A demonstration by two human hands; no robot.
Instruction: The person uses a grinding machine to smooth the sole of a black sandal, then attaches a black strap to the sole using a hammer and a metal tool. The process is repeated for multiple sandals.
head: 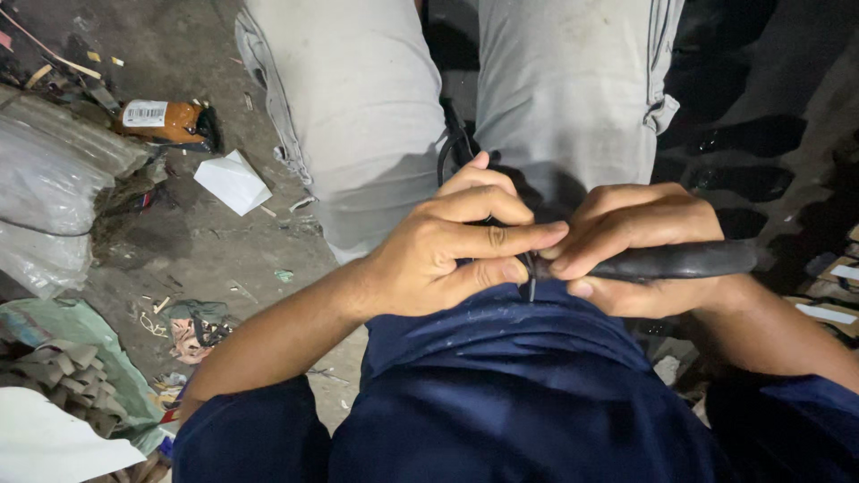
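My left hand (447,246) and my right hand (640,241) meet in front of my dark blue shirt. Both pinch a black rubber tube (684,259) that runs off to the right from my right fist. My fingertips press together at the tube's near end (534,266), where a small dark stem pokes downward. A thin black strap or tube (450,143) loops up behind my left hand, partly hidden by it. Just beyond my hands stand the light grey trouser legs of another person (358,107).
The dirty ground at left holds a brown bottle (165,121), a white folded paper (233,182), clear plastic sheeting (45,188), rags and scraps (192,326). Dark wet ground and flat debris (828,309) lie at right.
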